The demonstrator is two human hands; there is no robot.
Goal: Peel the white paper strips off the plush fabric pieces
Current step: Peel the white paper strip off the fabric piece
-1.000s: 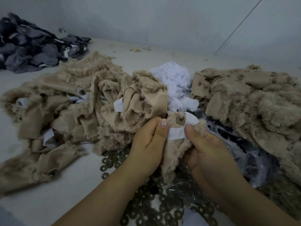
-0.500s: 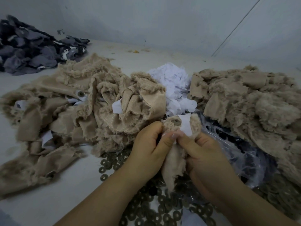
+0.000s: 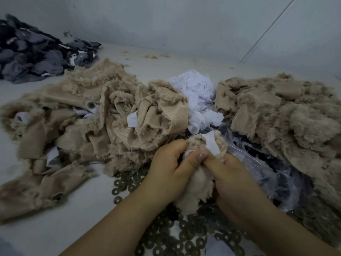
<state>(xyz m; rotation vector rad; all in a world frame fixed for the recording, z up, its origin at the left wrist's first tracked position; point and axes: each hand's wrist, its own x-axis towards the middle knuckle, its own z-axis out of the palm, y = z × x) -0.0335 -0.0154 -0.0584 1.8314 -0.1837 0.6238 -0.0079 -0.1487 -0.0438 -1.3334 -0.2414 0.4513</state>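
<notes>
A small tan plush piece (image 3: 195, 185) hangs between my two hands at centre front. My left hand (image 3: 166, 169) grips its upper left edge with curled fingers. My right hand (image 3: 230, 180) holds the piece from the right, its thumb pressed by the base of the white paper strip (image 3: 211, 142) that stands up from the fabric's top. Both thumbs meet in the middle. A heap of tan plush pieces (image 3: 92, 130) with white strips still on them lies to the left. Another tan plush heap (image 3: 280, 115) lies to the right.
A mound of crumpled white paper (image 3: 197, 93) sits behind my hands. Several dark ring washers (image 3: 166, 231) are scattered on the table in front, beside a clear plastic bag (image 3: 267, 172). A grey-black fabric pile (image 3: 33, 50) lies far left. A pale wall stands behind.
My hands have drawn closer together and bunched the plush piece. The strip, first flat across the piece by a small eye, now stands up at the top; the eye is hidden.
</notes>
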